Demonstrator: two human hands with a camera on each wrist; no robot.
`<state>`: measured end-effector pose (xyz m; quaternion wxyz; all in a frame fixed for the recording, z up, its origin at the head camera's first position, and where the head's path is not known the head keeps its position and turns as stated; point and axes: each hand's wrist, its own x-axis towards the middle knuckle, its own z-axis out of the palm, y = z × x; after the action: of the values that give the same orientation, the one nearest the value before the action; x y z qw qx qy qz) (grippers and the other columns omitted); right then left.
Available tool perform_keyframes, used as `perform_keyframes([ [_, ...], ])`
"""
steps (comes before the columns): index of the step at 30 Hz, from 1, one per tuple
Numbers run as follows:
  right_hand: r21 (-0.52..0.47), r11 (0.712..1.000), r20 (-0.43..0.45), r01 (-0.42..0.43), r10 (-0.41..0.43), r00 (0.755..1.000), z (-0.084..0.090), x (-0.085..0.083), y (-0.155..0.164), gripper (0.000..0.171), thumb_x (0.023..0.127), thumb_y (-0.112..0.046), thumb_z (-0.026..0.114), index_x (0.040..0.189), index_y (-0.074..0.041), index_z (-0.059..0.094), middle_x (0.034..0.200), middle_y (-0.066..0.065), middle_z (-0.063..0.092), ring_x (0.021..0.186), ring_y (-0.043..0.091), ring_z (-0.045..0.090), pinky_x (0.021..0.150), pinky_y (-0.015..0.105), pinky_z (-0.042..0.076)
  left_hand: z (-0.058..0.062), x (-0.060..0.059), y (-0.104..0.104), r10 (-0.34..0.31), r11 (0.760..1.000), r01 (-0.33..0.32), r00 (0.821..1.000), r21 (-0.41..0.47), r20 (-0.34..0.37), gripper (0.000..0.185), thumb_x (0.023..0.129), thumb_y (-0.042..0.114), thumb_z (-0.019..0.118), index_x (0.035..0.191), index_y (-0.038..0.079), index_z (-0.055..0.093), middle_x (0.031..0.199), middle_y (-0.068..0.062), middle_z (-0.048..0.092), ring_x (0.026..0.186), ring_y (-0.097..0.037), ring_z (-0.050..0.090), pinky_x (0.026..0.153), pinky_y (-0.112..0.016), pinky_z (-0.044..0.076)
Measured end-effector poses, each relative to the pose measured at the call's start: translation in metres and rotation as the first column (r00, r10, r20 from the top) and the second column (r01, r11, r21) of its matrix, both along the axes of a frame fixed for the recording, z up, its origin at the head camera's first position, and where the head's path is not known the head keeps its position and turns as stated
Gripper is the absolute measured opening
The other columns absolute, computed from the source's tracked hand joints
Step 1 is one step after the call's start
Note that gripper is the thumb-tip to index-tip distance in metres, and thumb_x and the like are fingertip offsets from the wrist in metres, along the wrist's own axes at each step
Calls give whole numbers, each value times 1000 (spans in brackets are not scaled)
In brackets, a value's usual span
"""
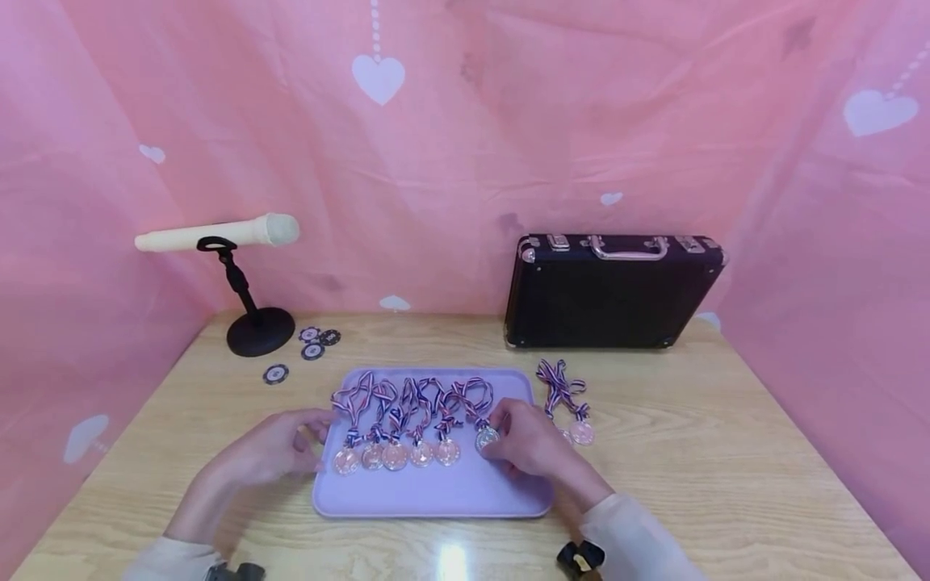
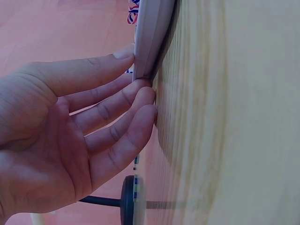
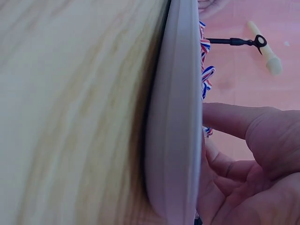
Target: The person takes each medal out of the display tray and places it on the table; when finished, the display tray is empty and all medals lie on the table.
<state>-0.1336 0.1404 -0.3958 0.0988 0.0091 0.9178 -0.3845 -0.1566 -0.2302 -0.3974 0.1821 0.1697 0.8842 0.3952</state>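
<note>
Nearest, two pale sleeves at the worktop [image 1: 726, 452] edge. Left hand [image 1: 272, 446] resting at the left rim of the lilac tray [image 1: 436, 492]; in the left wrist view, fingers [image 2: 117, 101] straight and relaxed, tips touching the tray rim [image 2: 147, 42], thumb on its top edge, nothing gripped. Right hand [image 1: 530, 442] lying over the right part of the tray, fingers [image 3: 232, 119] curled; in the head view, fingertips closed around a silver medal [image 1: 485, 438], just left of them. In the right wrist view, only the tray rim [image 3: 176, 117] and striped ribbons [image 3: 205, 75] beside the thumb; medal itself hidden there.

Between the two hands, on the tray, a row of five more medals [image 1: 395, 456], side by side, each with a red, white and blue ribbon [image 1: 407, 399] running away from the fingers toward the far tray edge. Just right of the right hand, off the tray and on the worktop, more medals [image 1: 581, 433] with ribbons [image 1: 558, 386]; exact count hard to tell, partly hidden by the hand.

Farther, beyond the left hand, four round chips [image 1: 311, 347] lying near a black stand [image 1: 254, 327] carrying a cream microphone [image 1: 218, 235], horizontal. Beyond the right hand, a black case [image 1: 610, 294] standing upright, closed, handle on top. Behind all, pink cloth [image 1: 465, 121] with white hearts.
</note>
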Motion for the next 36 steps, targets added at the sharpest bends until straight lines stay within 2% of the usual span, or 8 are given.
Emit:
perform_keyframes([
  [9,-125,992,8,-19,20,1000,-2,-4,8,26,84,0,83,101,-4,64,65,9,63,45,15,62,46,33,56,2,-1,-2,2,1000,-2,1000,6,-2,65,84,2,83,145,2,61,111,-9,66,88,-20,65,73,-30,57],
  [16,-244,970,33,-4,12,999,-4,-6,14,19,90,-1,79,106,0,70,69,10,65,45,14,62,47,36,58,2,-3,-1,15,1000,-15,1000,8,6,64,84,1,83,144,2,61,111,-9,66,87,-20,65,72,-30,57],
  [25,-308,950,47,61,-49,998,1,-10,21,37,90,-4,80,125,3,68,74,13,69,46,14,64,50,37,60,2,-4,0,41,999,-42,999,6,30,65,84,1,83,146,4,61,112,-10,65,86,-20,65,71,-33,57],
  [31,-365,927,31,86,-81,996,4,-12,29,41,91,-2,78,130,5,66,75,15,69,47,13,64,52,36,61,1,-3,-1,39,999,-39,999,-3,29,64,86,2,82,146,5,60,114,-10,65,85,-20,64,68,-31,56],
  [36,-408,905,46,120,-111,993,5,-9,37,46,92,-4,78,134,7,63,76,15,71,48,13,63,51,32,59,-1,-1,0,30,1000,-30,999,5,30,64,86,1,82,146,4,60,113,-10,65,84,-21,63,65,-30,55],
])
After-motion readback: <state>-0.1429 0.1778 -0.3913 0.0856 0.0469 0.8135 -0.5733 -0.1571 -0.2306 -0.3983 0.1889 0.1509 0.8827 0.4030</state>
